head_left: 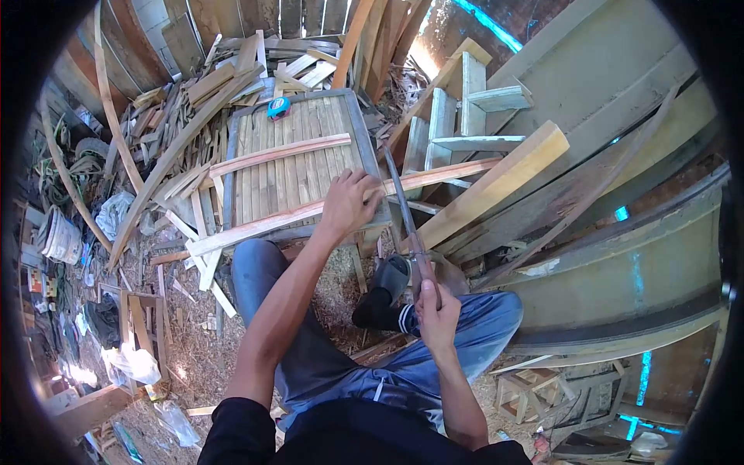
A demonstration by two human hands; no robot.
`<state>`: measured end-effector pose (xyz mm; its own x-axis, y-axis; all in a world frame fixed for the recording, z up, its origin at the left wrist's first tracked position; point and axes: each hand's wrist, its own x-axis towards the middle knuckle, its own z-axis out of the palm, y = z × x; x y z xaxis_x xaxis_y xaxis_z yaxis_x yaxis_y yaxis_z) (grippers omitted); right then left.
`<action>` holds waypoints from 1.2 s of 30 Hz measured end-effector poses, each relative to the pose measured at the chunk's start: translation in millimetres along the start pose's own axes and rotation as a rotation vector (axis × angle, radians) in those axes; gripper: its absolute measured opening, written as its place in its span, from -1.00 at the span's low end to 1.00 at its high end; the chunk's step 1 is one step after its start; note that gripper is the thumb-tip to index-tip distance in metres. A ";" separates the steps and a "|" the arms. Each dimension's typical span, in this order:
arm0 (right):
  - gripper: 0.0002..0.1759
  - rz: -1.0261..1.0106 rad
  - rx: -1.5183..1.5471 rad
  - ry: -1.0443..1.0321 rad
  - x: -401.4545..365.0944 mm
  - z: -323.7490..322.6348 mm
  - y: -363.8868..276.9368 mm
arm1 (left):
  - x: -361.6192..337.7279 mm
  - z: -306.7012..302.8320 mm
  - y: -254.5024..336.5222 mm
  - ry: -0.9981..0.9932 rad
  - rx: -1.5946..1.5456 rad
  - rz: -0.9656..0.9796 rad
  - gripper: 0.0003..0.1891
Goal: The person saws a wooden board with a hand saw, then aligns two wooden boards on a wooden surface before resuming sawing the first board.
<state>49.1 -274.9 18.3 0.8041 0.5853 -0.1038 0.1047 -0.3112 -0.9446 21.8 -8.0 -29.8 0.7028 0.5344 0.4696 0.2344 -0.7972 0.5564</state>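
My right hand (pixel 438 314) is wrapped round the wooden handle of a long machete (pixel 403 203), whose dark blade points up and away from me. My left hand (pixel 350 203) is closed over a long, thin wooden strip (pixel 271 223), which runs across the near edge of a slatted wooden panel (pixel 291 177) and on to the right behind the blade. The blade crosses the strip just right of my left hand. Farther back on the panel lie a shorter reddish strip (pixel 283 154) and a blue tape measure (pixel 278 108).
Scrap wood (pixel 205 101) is piled behind and left of the panel. A thick beam (pixel 496 186) slants up at the right, beside pale wooden frames (pixel 473 101). A wooden stool (pixel 535 395) stands at the lower right. Shavings (pixel 194 349) cover the ground.
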 end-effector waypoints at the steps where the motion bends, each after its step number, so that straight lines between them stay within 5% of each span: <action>1: -0.46 0.023 0.016 -0.022 -0.3 -0.7 1.4 | -3.9 1.6 4.5 -0.005 0.002 0.000 -0.84; 10: -0.53 0.006 -0.078 -0.110 -23.0 -24.2 6.6 | -21.4 2.9 11.2 -0.072 0.112 -0.052 -0.61; 21: -0.46 0.062 0.014 -0.117 -5.6 -16.7 11.8 | -28.5 18.7 30.9 0.195 0.238 -0.179 -0.83; 36: -0.42 -0.007 -0.151 -0.139 4.1 -9.4 5.4 | -20.2 26.8 26.5 0.246 0.217 -0.284 -0.89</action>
<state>58.5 -281.2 15.7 0.7154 0.6826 -0.1490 0.2054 -0.4094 -0.8889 31.8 -47.4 -42.9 0.4154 0.7712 0.4824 0.5494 -0.6354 0.5426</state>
